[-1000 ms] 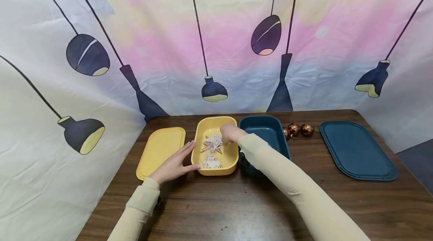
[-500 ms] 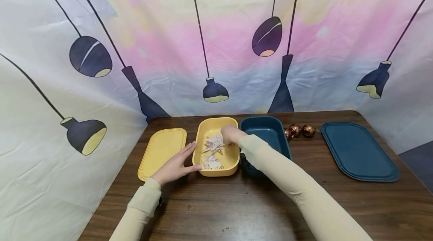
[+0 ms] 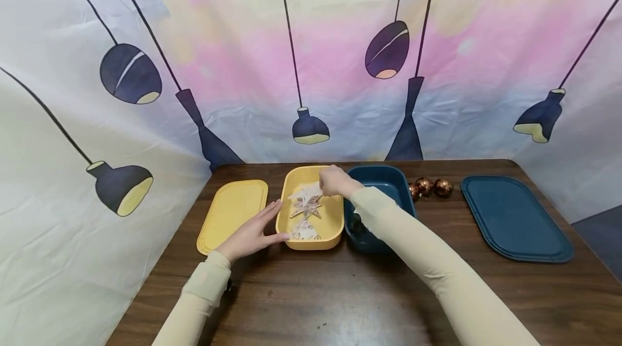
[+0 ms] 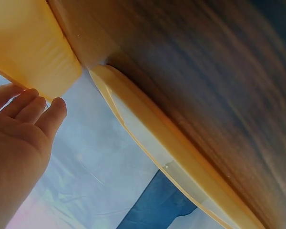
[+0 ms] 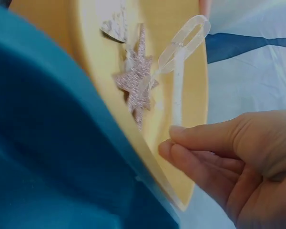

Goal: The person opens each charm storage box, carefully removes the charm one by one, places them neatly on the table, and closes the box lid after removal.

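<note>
My right hand (image 3: 334, 181) is over the right side of the yellow box (image 3: 333, 230). Thumb and fingertips pinch one end of a thin white flat ornament (image 5: 178, 90), which carries a sheer ribbon loop (image 5: 200, 26). Below it in the box lies a glittery pinkish star ornament (image 5: 133, 78), and a white patterned ornament (image 3: 304, 231) rests toward the near end. My left hand (image 3: 252, 232) touches the box's left side with extended fingers, the thumb at the near left corner. In the left wrist view its fingertips (image 4: 57, 107) meet the yellow wall.
A dark blue box (image 3: 384, 173) stands right beside the yellow one, under my right forearm. A yellow lid (image 3: 233, 216) lies to the left and a blue lid (image 3: 515, 216) to the right. Several shiny copper balls (image 3: 424, 187) sit behind, near a patterned cloth backdrop (image 3: 340, 54).
My right hand has risen slightly from inside the yellow box, and the white flat ornament now shows above the star. The left hand stays at the box's side.
</note>
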The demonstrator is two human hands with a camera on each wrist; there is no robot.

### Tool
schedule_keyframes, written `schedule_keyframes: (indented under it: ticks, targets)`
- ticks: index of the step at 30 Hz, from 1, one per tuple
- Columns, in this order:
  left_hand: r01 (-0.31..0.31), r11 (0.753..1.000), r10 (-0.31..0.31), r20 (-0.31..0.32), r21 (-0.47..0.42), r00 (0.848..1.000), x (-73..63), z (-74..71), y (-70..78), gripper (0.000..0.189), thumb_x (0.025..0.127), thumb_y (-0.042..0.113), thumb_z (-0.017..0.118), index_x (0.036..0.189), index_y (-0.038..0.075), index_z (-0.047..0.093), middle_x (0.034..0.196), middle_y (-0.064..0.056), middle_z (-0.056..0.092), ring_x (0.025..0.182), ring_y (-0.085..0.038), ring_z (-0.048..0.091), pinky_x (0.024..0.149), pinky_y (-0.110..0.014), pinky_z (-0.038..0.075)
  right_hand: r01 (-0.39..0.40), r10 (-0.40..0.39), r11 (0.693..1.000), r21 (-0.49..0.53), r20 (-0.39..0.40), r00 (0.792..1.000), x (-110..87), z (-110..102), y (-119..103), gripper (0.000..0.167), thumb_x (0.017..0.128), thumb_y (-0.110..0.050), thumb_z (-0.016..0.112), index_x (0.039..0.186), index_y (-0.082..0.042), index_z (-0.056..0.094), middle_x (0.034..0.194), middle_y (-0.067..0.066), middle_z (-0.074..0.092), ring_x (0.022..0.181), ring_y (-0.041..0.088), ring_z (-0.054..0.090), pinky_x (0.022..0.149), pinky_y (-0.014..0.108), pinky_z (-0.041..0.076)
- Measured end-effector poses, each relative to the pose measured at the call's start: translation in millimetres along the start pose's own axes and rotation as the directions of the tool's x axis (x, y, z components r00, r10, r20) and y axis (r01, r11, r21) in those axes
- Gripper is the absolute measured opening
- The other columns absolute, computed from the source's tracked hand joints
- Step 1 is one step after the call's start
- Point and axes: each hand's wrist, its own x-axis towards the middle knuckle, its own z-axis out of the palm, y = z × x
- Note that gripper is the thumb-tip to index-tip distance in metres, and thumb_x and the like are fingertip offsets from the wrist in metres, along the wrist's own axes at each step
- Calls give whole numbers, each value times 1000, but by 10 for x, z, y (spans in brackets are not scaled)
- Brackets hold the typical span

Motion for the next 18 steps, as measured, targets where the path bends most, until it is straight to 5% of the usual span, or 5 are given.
schedule_keyframes:
  ticks: [3,9,18]
  targets:
    - [6,1000,-6,0,1,1000,10,-9,6,97,88,63,68,160,11,30,165,-8,24,151,-30,23,117,-52,28,31,-29,999,28,-60,998,-43,-79,35,11,89,3,70,88,-4,78,81,4,67,69,15,49,67,29,46]
    - [8,1000,-8,6,-11,1000,0,-22,26,97,88,63,67,159,8,30,165,-11,25,151,-33,23,117,-54,27,72,-62,995,66,-145,987,-146,-230,99,23,93,2,68,113,-4,78,118,13,72,99,24,68,83,32,55]
    - [8,1000,-8,8,-8,1000,15,-13,32,97,88,61,69,160,9,29,166,-8,24,151,-31,23,117,-54,27,64,-40,993,101,-225,973,-429,-500,422,20,97,-3,67,114,-2,77,112,16,73,97,28,69,86,40,57]
